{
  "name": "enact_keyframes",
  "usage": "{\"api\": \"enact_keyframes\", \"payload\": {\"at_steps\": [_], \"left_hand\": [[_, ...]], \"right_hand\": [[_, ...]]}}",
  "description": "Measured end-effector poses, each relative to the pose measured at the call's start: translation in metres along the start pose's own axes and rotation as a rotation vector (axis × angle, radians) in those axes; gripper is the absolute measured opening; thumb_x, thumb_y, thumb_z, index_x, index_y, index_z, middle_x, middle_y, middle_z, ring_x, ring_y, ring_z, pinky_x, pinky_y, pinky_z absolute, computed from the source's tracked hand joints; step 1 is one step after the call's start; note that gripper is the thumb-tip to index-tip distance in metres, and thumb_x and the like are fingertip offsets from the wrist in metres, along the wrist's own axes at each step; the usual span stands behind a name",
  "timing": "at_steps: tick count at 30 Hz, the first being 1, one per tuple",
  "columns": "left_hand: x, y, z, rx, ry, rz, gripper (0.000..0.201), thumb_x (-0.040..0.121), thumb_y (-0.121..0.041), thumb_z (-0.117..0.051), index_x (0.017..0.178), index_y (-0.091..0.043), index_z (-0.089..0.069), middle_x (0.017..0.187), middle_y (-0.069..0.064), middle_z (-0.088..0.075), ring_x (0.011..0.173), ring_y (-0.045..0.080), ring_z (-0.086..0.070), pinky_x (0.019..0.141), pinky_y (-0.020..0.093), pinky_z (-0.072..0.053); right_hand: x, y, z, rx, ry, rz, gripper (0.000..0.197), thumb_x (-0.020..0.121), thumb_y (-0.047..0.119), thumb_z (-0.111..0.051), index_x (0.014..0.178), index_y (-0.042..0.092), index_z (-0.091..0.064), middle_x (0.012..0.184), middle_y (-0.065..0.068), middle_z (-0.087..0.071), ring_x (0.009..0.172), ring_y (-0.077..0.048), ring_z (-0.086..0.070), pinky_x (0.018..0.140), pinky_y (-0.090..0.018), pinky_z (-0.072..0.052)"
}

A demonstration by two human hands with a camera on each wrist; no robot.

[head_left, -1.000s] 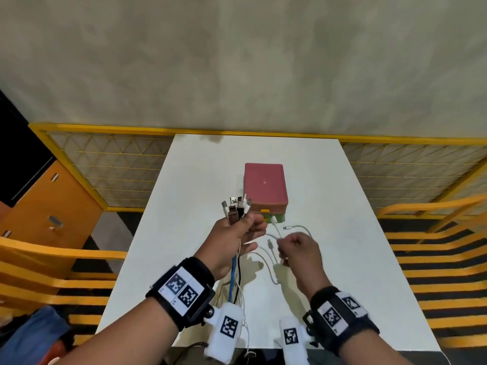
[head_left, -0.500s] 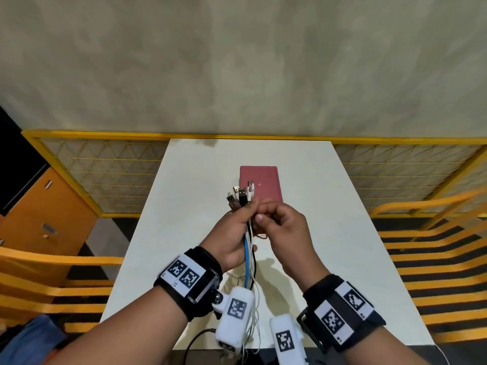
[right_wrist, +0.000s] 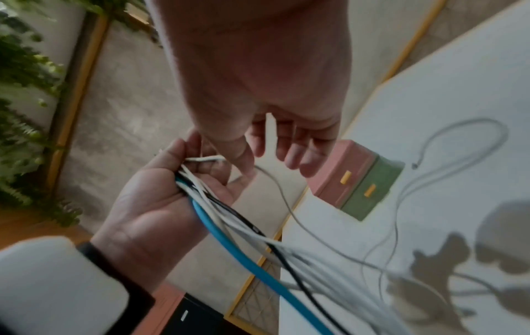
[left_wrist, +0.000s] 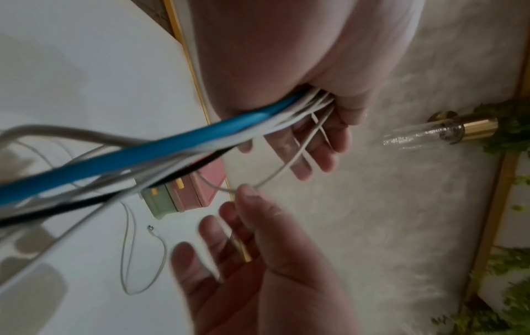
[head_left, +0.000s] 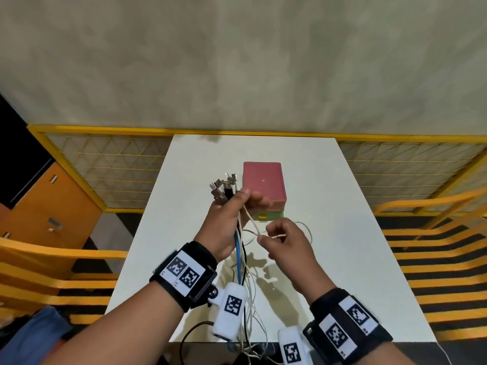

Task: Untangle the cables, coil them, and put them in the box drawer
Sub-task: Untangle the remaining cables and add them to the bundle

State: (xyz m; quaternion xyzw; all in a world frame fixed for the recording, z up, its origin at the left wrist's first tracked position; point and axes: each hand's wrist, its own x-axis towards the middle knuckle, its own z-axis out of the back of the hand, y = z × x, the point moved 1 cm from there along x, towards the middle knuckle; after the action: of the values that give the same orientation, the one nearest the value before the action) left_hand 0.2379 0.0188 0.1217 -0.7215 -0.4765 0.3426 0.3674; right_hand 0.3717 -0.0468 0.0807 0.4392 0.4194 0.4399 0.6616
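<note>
My left hand (head_left: pixel 235 206) holds a bundle of cables (head_left: pixel 239 248) upright above the table, their metal plugs (head_left: pixel 224 186) fanned out above my fist. The bundle has a thick blue cable (left_wrist: pixel 137 156), a black one and several white ones, and their tails hang over the table's near edge. My right hand (head_left: pixel 263 236) pinches a thin white cable (head_left: pixel 251 222) between thumb and forefinger, just right of and below my left hand. That cable (left_wrist: pixel 275 174) sags in a loop between both hands. Behind them stands the pink and green box (head_left: pixel 263 185) with its yellow-handled drawers (right_wrist: pixel 370 189) closed.
A loose white cable (right_wrist: pixel 447 140) lies looped on the white table (head_left: pixel 342 259) to the right of the box. Yellow mesh railing (head_left: pixel 105 167) borders the table's far and left sides. Yellow chairs (head_left: pixel 434 233) stand on both sides, and an orange cabinet (head_left: pixel 47 206) stands at left.
My right hand has left the top of the bundle and moved down and right, drawing a thin white cable out with it. My left hand still holds the bundle up.
</note>
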Motion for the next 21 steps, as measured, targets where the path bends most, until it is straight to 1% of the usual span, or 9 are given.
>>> {"api": "enact_keyframes", "payload": {"at_steps": [2, 5, 7, 9, 11, 13, 16, 18, 21], "left_hand": [[-0.004, -0.006, -0.001, -0.062, -0.026, 0.024, 0.033, 0.102, -0.017, -0.046, 0.079, -0.001, -0.064, 0.068, 0.014, -0.072, 0.077, 0.031, -0.075, 0.079, 0.034, -0.060], [-0.010, -0.010, -0.002, -0.045, -0.011, 0.078, 0.038, 0.103, -0.023, -0.045, 0.074, -0.004, -0.060, 0.057, 0.010, -0.065, 0.063, 0.026, -0.073, 0.075, 0.038, -0.062], [-0.016, -0.004, 0.000, -0.001, 0.002, 0.139, 0.040, 0.102, -0.029, -0.047, 0.071, -0.006, -0.059, 0.055, 0.009, -0.062, 0.056, 0.023, -0.070, 0.069, 0.039, -0.061], [-0.023, 0.005, 0.006, 0.040, 0.020, 0.199, 0.041, 0.100, -0.036, -0.052, 0.070, -0.010, -0.061, 0.054, 0.007, -0.060, 0.053, 0.022, -0.068, 0.072, 0.037, -0.054], [-0.028, 0.012, 0.016, 0.075, 0.043, 0.221, 0.041, 0.097, -0.041, -0.054, 0.068, -0.012, -0.061, 0.051, 0.005, -0.057, 0.050, 0.021, -0.065, 0.064, 0.031, -0.047], [-0.033, 0.013, 0.024, 0.060, 0.064, 0.215, 0.042, 0.095, -0.040, -0.055, 0.065, -0.012, -0.056, 0.048, 0.005, -0.049, 0.044, 0.020, -0.056, 0.056, 0.029, -0.044], [-0.041, 0.011, 0.042, 0.027, 0.052, 0.253, 0.042, 0.095, -0.037, -0.054, 0.061, -0.013, -0.050, 0.044, 0.002, -0.037, 0.036, 0.015, -0.040, 0.050, 0.027, -0.036], [-0.050, 0.011, 0.060, 0.065, 0.015, 0.327, 0.042, 0.097, -0.035, -0.052, 0.060, -0.015, -0.048, 0.047, 0.000, -0.031, 0.035, 0.013, -0.032, 0.048, 0.026, -0.028], [-0.068, 0.017, 0.089, 0.174, -0.005, 0.453, 0.043, 0.098, -0.032, -0.054, 0.060, -0.014, -0.047, 0.049, 0.002, -0.026, 0.036, 0.013, -0.026, 0.047, 0.027, -0.019]], "right_hand": [[0.000, -0.005, -0.007, 0.228, 0.186, -0.324, 0.035, 0.089, 0.045, -0.064, 0.087, 0.010, -0.061, 0.086, -0.008, -0.064, 0.072, -0.021, -0.061, 0.066, -0.039, -0.053], [0.003, -0.004, -0.019, 0.455, 0.491, -0.658, 0.068, 0.083, 0.075, -0.047, 0.077, 0.010, -0.068, 0.070, -0.008, -0.063, 0.058, -0.019, -0.056, 0.054, -0.026, -0.045], [0.009, 0.004, -0.026, 0.486, 0.513, -0.656, 0.055, 0.068, 0.077, -0.060, 0.065, 0.023, -0.063, 0.063, 0.000, -0.052, 0.051, -0.011, -0.042, 0.049, -0.022, -0.031], [0.012, 0.012, -0.032, 0.509, 0.526, -0.656, 0.045, 0.060, 0.067, -0.068, 0.056, 0.025, -0.052, 0.062, 0.007, -0.040, 0.051, -0.009, -0.036, 0.051, -0.021, -0.027], [0.012, 0.017, -0.038, 0.545, 0.534, -0.695, 0.045, 0.072, 0.061, -0.062, 0.050, 0.024, -0.046, 0.053, 0.009, -0.037, 0.050, -0.009, -0.037, 0.053, -0.022, -0.029], [0.011, 0.015, -0.042, 0.588, 0.539, -0.721, 0.043, 0.084, 0.047, -0.057, 0.049, 0.022, -0.055, 0.045, 0.010, -0.047, 0.047, -0.007, -0.045, 0.056, -0.023, -0.032], [0.013, 0.012, -0.044, 0.763, 0.471, -0.717, 0.035, 0.091, 0.034, -0.051, 0.063, 0.017, -0.063, 0.069, -0.003, -0.064, 0.060, -0.019, -0.063, 0.066, -0.030, -0.046], [0.018, 0.011, -0.042, 0.916, 0.354, -0.679, 0.030, 0.090, 0.034, -0.054, 0.065, 0.018, -0.053, 0.065, -0.002, -0.056, 0.064, -0.022, -0.061, 0.076, -0.038, -0.048], [0.028, 0.015, -0.037, 0.988, 0.228, -0.655, 0.032, 0.091, 0.035, -0.058, 0.066, 0.018, -0.050, 0.054, 0.001, -0.047, 0.054, -0.017, -0.056, 0.078, -0.041, -0.049]]}}
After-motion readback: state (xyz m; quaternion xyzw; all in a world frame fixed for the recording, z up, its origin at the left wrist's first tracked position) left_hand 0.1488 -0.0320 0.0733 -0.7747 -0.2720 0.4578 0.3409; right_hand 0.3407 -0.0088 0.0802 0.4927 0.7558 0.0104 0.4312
